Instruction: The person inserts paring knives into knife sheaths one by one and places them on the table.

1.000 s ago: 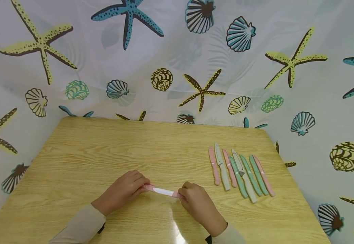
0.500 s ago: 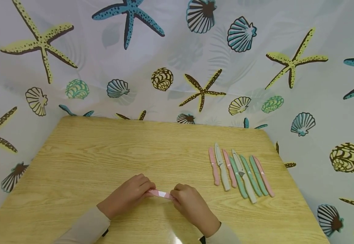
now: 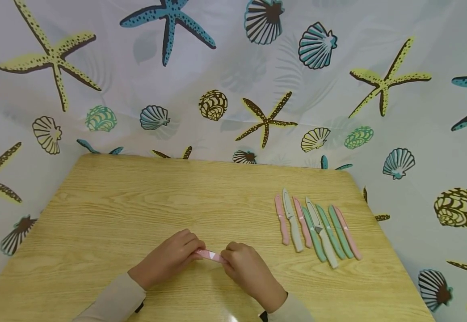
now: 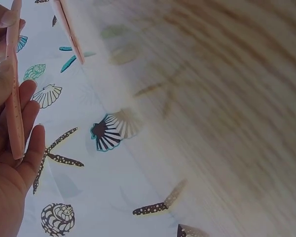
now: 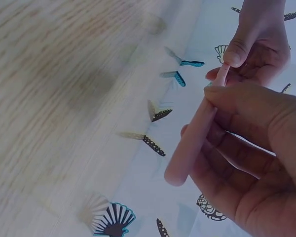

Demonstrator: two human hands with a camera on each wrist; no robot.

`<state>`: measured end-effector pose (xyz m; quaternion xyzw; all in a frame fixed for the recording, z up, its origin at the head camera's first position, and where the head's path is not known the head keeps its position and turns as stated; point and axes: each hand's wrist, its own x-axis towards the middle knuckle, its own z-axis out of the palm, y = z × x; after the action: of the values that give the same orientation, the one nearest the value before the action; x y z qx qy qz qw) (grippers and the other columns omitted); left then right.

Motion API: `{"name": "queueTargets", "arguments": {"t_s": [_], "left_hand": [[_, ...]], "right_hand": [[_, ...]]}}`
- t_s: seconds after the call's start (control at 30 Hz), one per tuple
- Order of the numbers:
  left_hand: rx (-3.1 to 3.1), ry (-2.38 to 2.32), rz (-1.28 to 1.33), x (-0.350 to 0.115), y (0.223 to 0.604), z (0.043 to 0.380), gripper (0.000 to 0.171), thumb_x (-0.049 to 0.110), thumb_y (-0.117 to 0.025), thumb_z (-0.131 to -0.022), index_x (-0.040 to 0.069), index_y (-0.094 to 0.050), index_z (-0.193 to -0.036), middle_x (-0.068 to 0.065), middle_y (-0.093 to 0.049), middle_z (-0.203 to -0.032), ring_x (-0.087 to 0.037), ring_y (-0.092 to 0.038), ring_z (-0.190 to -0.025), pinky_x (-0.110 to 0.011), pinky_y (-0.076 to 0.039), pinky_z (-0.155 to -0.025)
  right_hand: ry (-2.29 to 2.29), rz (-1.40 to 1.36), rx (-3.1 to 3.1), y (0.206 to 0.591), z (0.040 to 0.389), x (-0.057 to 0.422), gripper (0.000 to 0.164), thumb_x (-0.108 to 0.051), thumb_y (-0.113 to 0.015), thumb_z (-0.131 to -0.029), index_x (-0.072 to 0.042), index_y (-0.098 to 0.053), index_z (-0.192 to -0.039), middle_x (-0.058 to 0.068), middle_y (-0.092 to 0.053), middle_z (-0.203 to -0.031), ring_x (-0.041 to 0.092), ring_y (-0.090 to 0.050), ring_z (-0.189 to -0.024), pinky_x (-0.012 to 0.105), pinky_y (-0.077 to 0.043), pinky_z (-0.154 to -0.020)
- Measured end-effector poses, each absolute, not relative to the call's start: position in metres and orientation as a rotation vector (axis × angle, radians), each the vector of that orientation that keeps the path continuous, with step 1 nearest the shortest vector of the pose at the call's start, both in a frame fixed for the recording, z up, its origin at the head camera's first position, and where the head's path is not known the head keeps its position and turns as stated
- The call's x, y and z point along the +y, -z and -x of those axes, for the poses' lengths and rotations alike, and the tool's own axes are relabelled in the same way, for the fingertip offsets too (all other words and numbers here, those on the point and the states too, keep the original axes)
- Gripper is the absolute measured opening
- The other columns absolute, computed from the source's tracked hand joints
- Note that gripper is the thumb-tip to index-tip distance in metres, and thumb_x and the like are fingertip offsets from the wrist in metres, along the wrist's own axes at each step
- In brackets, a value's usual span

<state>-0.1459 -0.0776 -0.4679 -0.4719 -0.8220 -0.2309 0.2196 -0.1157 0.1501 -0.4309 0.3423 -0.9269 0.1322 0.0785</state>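
Observation:
Above the table's front part, my left hand (image 3: 170,257) grips the pink sheath (image 4: 14,123) of a small knife. Thumb and fingers of my right hand (image 3: 250,273) hold the knife's pink handle (image 5: 190,148), whose rounded end shows in the right wrist view. Between the hands the knife (image 3: 217,257) lies nearly level, with just a small white patch visible amid the pink. The blade is almost wholly hidden inside the sheath. My left hand (image 5: 264,47) also appears at the far end of the knife in the right wrist view.
To the right, several knives lie side by side on the wooden table (image 3: 136,192): pink (image 3: 347,232), green (image 3: 330,230) and beige (image 3: 293,221) ones. A white curtain (image 3: 225,67) printed with starfish and shells surrounds the table's back and sides.
My hands have come closer together, the right moving left and the left slightly right. The long white stretch of blade has slid into the sheath, leaving a small patch.

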Motion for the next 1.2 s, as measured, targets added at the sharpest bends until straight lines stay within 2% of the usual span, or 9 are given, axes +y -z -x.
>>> {"name": "queueTargets", "arguments": {"t_s": [0.53, 0.63, 0.73, 0.8, 0.93, 1.1, 1.2], "left_hand": [[-2.298, 0.659, 1.248, -0.078, 0.462, 0.149, 0.019, 0.019, -0.074, -0.084, 0.013, -0.065, -0.099, 0.007, -0.062, -0.092, -0.007, -0.056, -0.083, -0.023, -0.050, -0.072], [-2.307, 0.658, 1.233, -0.078, 0.460, 0.151, 0.023, 0.019, -0.075, -0.084, 0.013, -0.068, -0.104, 0.002, -0.065, -0.105, -0.012, -0.061, -0.095, -0.028, -0.054, -0.079], [-2.319, 0.642, 1.216, -0.079, 0.460, 0.154, 0.030, 0.016, -0.076, -0.083, 0.011, -0.067, -0.111, -0.005, -0.061, -0.120, -0.019, -0.060, -0.108, -0.033, -0.054, -0.086], [-2.325, 0.630, 1.202, -0.081, 0.462, 0.156, 0.031, 0.015, -0.077, -0.082, 0.011, -0.067, -0.111, -0.008, -0.060, -0.123, -0.021, -0.059, -0.110, -0.034, -0.054, -0.086], [-2.327, 0.620, 1.198, -0.087, 0.465, 0.157, 0.022, 0.013, -0.077, -0.081, 0.012, -0.068, -0.102, -0.004, -0.063, -0.111, -0.017, -0.060, -0.102, -0.032, -0.054, -0.082], [-2.334, 0.605, 1.195, -0.094, 0.469, 0.157, 0.014, 0.012, -0.075, -0.083, 0.012, -0.069, -0.096, 0.001, -0.064, -0.101, -0.014, -0.060, -0.095, -0.032, -0.054, -0.080], [-2.336, 0.597, 1.189, -0.097, 0.470, 0.156, 0.013, 0.012, -0.075, -0.082, 0.012, -0.070, -0.094, 0.002, -0.064, -0.097, -0.014, -0.061, -0.092, -0.032, -0.054, -0.078]], "right_hand": [[-0.416, -0.986, -2.769, 0.426, 0.120, 0.150, 0.005, -0.010, -0.076, -0.082, -0.006, -0.074, -0.083, 0.000, -0.064, -0.078, 0.007, -0.058, -0.066, 0.015, -0.049, -0.059], [-0.439, -0.967, -2.800, 0.426, 0.122, 0.157, 0.005, -0.009, -0.076, -0.082, -0.005, -0.074, -0.085, 0.001, -0.065, -0.080, 0.008, -0.061, -0.068, 0.016, -0.050, -0.060], [-0.504, -0.885, -2.840, 0.428, 0.124, 0.170, 0.006, -0.005, -0.076, -0.080, -0.004, -0.074, -0.085, 0.003, -0.066, -0.081, 0.012, -0.063, -0.069, 0.019, -0.052, -0.061], [-0.556, -0.796, -2.867, 0.431, 0.125, 0.183, 0.006, -0.003, -0.076, -0.080, -0.003, -0.074, -0.086, 0.004, -0.067, -0.082, 0.013, -0.064, -0.070, 0.020, -0.053, -0.061], [-0.614, -0.588, -2.901, 0.432, 0.127, 0.216, 0.008, 0.000, -0.077, -0.078, -0.002, -0.074, -0.085, 0.005, -0.066, -0.080, 0.011, -0.060, -0.066, 0.019, -0.049, -0.056], [-0.573, -0.361, -2.952, 0.429, 0.132, 0.269, 0.004, -0.001, -0.075, -0.080, -0.002, -0.071, -0.078, 0.002, -0.058, -0.068, 0.007, -0.045, -0.057, 0.020, -0.039, -0.050], [-0.564, -0.256, -2.977, 0.424, 0.136, 0.307, 0.005, -0.004, -0.072, -0.082, 0.000, -0.071, -0.081, 0.003, -0.059, -0.067, 0.009, -0.048, -0.057, 0.024, -0.041, -0.051]]}}
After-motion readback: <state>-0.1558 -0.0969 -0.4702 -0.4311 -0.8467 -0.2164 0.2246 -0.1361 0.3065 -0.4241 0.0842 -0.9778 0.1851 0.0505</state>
